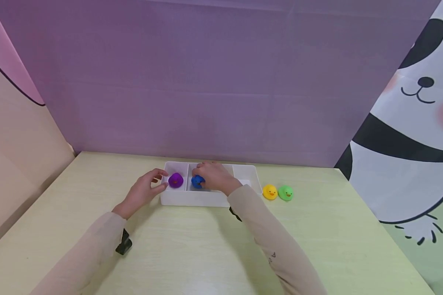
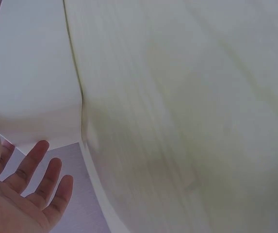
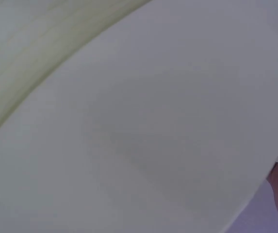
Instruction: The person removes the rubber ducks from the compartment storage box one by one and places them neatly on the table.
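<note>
A white divided box (image 1: 195,199) lies lengthwise on the table. The purple rubber duck (image 1: 175,180) sits in its left compartment. Over the middle compartment, my right hand (image 1: 215,177) grips a blue rubber duck (image 1: 197,181) with the fingers pointing down. Whether that duck touches the box floor cannot be seen. My left hand (image 1: 145,189) is at the box's left end, thumb and fingers apart beside the wall. The left wrist view shows its fingers (image 2: 51,182) loosely bent near the box corner. White box wall (image 3: 143,131) fills most of the right wrist view.
A yellow duck (image 1: 270,192) and a green duck (image 1: 286,193) stand side by side on the table, just right of the box. Behind the light wooden table (image 1: 192,254) hangs a purple cloth (image 1: 206,82). A panda picture (image 1: 409,164) is on the right.
</note>
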`<state>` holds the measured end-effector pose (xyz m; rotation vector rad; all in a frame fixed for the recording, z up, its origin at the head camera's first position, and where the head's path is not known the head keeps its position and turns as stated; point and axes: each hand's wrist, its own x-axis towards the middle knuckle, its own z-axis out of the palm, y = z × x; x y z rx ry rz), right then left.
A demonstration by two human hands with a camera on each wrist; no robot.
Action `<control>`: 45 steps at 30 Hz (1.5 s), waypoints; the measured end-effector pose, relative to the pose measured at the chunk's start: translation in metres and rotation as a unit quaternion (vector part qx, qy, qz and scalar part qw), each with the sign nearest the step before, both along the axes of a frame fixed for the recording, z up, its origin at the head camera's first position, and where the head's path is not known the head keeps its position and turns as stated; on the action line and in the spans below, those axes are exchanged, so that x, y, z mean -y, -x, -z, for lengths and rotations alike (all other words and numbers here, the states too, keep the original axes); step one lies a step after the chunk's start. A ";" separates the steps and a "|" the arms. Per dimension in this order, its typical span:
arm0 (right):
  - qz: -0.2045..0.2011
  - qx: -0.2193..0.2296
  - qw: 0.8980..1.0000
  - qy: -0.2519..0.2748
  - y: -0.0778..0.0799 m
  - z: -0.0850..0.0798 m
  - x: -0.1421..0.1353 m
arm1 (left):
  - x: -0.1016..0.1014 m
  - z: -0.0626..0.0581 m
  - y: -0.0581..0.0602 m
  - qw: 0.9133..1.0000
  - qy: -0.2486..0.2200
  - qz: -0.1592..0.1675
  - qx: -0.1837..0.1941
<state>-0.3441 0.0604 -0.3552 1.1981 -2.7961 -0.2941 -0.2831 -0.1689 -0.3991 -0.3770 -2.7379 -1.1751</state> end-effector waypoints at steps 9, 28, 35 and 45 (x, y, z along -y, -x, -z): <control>-0.027 -0.021 0.999 0.024 -0.003 -0.013 -0.003 | 0.002 0.001 0.000 1.000 0.001 0.000 -0.006; -0.048 -0.042 0.997 0.051 -0.010 -0.036 -0.020 | 0.003 0.002 0.000 1.000 -0.002 -0.001 -0.004; -0.053 -0.056 0.995 0.067 -0.009 -0.039 -0.033 | 0.002 0.004 0.001 1.000 -0.004 -0.003 -0.007; -0.051 -0.060 0.993 0.084 -0.011 -0.043 -0.057 | 0.001 0.004 0.000 1.000 -0.004 -0.001 -0.006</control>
